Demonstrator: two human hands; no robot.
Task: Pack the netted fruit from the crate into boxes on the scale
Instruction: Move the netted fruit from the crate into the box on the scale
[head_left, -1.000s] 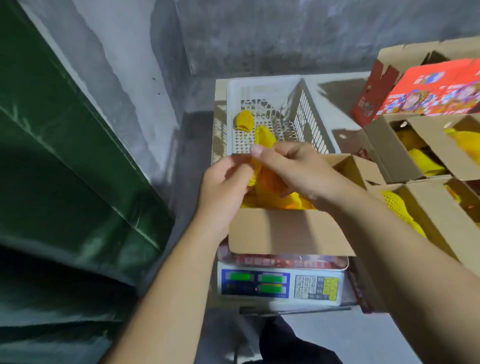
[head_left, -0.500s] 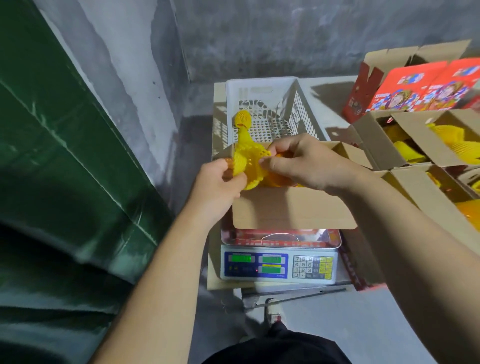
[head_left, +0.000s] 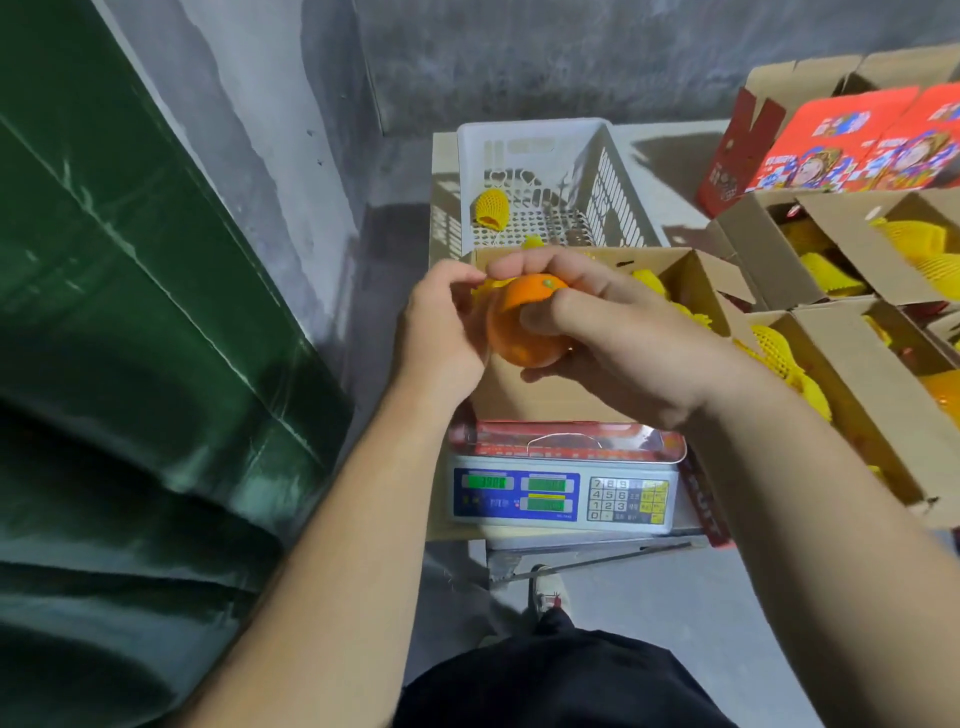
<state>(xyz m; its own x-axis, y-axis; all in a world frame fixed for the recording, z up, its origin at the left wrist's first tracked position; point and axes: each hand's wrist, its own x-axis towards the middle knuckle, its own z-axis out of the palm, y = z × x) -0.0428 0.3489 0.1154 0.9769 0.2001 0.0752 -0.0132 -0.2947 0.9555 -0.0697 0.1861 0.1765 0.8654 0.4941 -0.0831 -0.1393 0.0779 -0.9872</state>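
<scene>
Holding an orange fruit (head_left: 524, 325) above the near edge of the cardboard box (head_left: 545, 400), the right hand (head_left: 613, 338) had its fingers and thumb curled round it. The left hand (head_left: 441, 327) was just beside the fruit on its left and pinched a piece of yellow foam net (head_left: 491, 285) at the top of the fruit. Most of the fruit was bare, with the small green stem spot turned up.

The box stood on the tray of the scale (head_left: 563, 493), and some netted fruit lay inside it at the far right. Behind the box was the white plastic crate (head_left: 613, 171), with one netted fruit (head_left: 490, 209) at its far left on the bottom.

To the right, more open cardboard boxes (head_left: 841, 332) held yellow netted fruit, and a red printed carton (head_left: 852, 140) stood at the far right. A dark green sheet (head_left: 130, 338) filled the left side.
</scene>
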